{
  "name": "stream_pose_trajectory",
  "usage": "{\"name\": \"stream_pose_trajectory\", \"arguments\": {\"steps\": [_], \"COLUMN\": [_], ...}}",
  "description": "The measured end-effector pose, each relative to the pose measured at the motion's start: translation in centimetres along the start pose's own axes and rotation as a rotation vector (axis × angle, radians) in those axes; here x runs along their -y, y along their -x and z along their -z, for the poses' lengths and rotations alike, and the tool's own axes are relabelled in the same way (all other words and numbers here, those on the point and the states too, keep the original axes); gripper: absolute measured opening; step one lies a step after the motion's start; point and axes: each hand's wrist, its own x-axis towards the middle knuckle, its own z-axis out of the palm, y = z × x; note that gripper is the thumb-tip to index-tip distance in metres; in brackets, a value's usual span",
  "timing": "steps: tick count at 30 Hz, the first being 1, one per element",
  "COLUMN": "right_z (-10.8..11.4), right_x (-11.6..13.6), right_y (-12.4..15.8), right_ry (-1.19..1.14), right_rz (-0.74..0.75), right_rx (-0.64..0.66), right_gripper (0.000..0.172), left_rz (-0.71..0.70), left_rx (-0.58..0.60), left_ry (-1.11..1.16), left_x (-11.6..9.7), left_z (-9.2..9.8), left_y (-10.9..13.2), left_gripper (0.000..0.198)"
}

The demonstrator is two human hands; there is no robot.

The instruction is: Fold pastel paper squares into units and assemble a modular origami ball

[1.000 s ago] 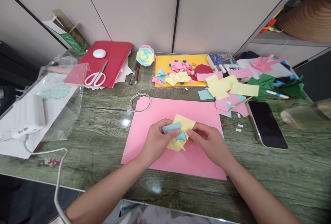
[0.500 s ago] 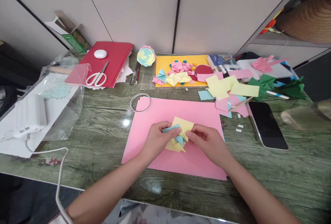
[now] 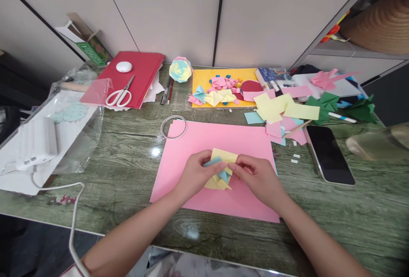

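Note:
Between my hands is a folded paper piece (image 3: 224,155) of yellow and light blue units, partly joined together. My left hand (image 3: 202,170) pinches its left side, with the thumb lying across the blue fold. On the right edge, my right hand (image 3: 255,174) grips the yellow paper between thumb and fingers. The fingers behind the paper are partly hidden. Both hands are over a sheet of pink paper (image 3: 188,140) on the table. A roll of thin tape (image 3: 164,128) rests on the pink sheet's upper left corner.
White scissors (image 3: 119,97) lie on a red folder (image 3: 140,70) at left. A finished paper ball (image 3: 180,70) stands at the back. Yellow strips (image 3: 302,111) and a phone (image 3: 330,154) are at right. A white cable (image 3: 75,209) runs past my left arm.
The paper piece has turned slightly in my hands, and its upper yellow flap has shifted a little left. The hands keep their hold and have barely moved.

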Motion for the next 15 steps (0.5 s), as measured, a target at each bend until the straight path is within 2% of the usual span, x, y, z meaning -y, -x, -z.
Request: {"name": "stream_pose_trajectory", "arguments": {"steps": [3,7,12,15], "right_z": [-0.06,-0.16,0.34,0.69], "right_x": [0.11,0.05,0.02,0.0], "right_y": [0.08,0.16,-0.02,-0.26], "right_ry": [0.076,0.113,-0.105,-0.261], "right_rz": [0.038,0.065,0.016,0.007], "right_rx": [-0.04,-0.062,0.038,0.05], "right_gripper": [0.031,0.031,0.032,0.031], "left_rz": [0.042,0.021,0.018,0.054], "left_rx": [-0.024,-0.038,0.016,0.06], "left_ry": [-0.054,-0.07,0.024,0.116], "left_x": [0.16,0.34,0.22,0.12], "left_z": [0.05,0.13,0.14,0.15], "left_y": [-0.08,-0.13,0.06,0.16], "left_gripper": [0.026,0.025,0.024,0.024]}}
